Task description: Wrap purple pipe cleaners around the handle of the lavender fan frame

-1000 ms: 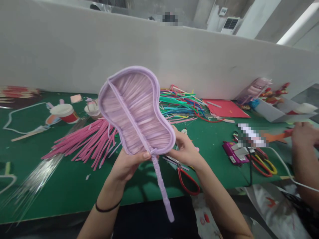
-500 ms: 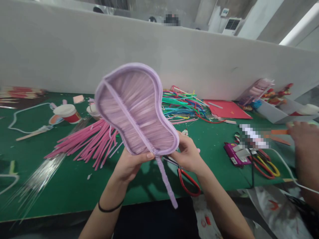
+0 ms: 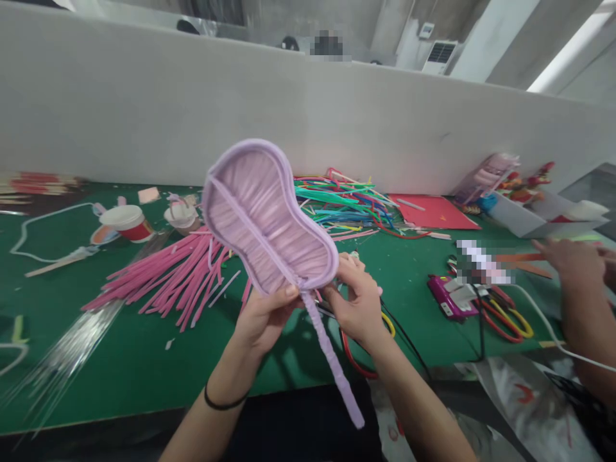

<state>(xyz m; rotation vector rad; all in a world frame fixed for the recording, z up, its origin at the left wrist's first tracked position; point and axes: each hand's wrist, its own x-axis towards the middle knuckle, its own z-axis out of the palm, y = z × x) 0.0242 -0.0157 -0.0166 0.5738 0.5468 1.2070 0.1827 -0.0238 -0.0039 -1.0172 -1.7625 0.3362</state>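
A light purple hand fan point(image 3: 269, 212) is held up over the table, its fuzzy rim and centre rib facing me. Its wrapped handle point(image 3: 332, 359) slants down to the lower right. My left hand point(image 3: 269, 314) is closed around the base of the fan, thumb on the front where the handle joins the rim. With bent fingers, my right hand point(image 3: 360, 298) grips the lower right edge, some fingertips hidden behind it. Under my right wrist lie red-handled scissors point(image 3: 353, 359), partly covered.
Pink fuzzy stems point(image 3: 154, 276) and thin clear strands point(image 3: 72, 346) lie left. Coloured stems point(image 3: 341, 199) and a red sheet point(image 3: 436, 212) are at the back. A purple power strip point(image 3: 447, 298) sits right, near another person's hand point(image 3: 572, 263). A paper cup point(image 3: 128, 223) stands left.
The fan's head has tipped back and lower, and its handle end has swung down and right. Both my hands stay on it. The other person's hand has shifted slightly left.
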